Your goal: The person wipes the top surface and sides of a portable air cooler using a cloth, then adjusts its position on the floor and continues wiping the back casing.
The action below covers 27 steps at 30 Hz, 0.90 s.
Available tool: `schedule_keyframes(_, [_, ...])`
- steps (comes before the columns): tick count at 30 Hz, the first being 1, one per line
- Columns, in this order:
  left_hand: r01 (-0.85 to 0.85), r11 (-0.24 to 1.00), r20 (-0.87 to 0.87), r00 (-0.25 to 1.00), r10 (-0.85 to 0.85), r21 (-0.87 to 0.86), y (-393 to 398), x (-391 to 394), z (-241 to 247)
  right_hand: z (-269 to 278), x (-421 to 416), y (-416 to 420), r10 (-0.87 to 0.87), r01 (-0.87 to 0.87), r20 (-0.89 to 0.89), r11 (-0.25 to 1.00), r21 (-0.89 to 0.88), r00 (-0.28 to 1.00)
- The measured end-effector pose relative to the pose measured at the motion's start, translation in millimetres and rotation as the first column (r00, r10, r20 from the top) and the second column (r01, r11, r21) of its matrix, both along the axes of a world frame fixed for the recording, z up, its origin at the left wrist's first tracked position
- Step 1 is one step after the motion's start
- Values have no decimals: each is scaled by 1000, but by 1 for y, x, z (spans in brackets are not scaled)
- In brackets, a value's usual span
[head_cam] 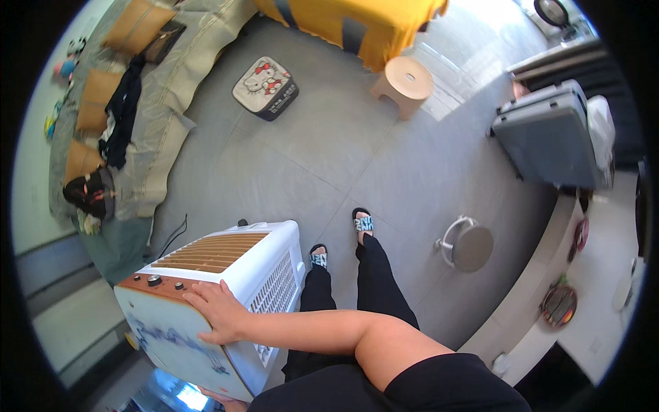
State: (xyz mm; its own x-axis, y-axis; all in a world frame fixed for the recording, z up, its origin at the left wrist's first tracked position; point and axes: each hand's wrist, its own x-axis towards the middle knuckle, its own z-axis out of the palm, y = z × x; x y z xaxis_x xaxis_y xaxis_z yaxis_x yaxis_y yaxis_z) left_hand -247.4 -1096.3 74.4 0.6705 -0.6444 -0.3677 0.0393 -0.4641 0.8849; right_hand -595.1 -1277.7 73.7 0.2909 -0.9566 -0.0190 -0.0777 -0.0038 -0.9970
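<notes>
A white air cooler with brown louvres, side grilles and a painted top panel stands at the lower left. My right arm reaches across my body, and my right hand grips the near corner of its top. The fingers lie on the brown control strip, beside the knobs, while the thumb rests on the painted panel. Only part of my left hand shows at the bottom edge of the picture, against the cooler's far top edge. Its grip is mostly hidden.
A grey stool stands right of my feet. Ahead are a printed storage stool, a beige plastic stool and a table under a yellow cloth. A sofa lines the left; a grey suitcase stands right. A black cord lies behind the cooler.
</notes>
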Motion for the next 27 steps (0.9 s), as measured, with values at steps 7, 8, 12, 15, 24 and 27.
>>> schedule_keyframes(7, [-218, 975, -24, 976, 217, -32, 54, -86, 17, 11, -39, -23, 266, -265, -24, 964, 19, 964])
schedule_keyframes(8, [-253, 967, -33, 967, 252, -40, 62, -101, 18, 13, -45, -28, 335, -334, -26, 942, 34, 942])
schedule_keyframes(12, [-349, 934, -55, 937, 346, -79, 77, -148, 18, 15, -55, -44, 470, -468, -71, 883, 40, 880])
schedule_keyframes(15, [-410, 905, -67, 912, 405, -113, 85, -187, 13, 10, -63, -60, 555, -555, -100, 831, 22, 826])
schedule_keyframes(24, [-547, 806, -79, 835, 544, -228, 76, -315, -4, 3, -73, -138, 840, -838, -152, 537, 99, 520])
schedule_keyframes(27, [-570, 776, -69, 815, 575, -270, 60, -358, -6, 2, -68, -158, 886, -880, -182, 453, 143, 426])
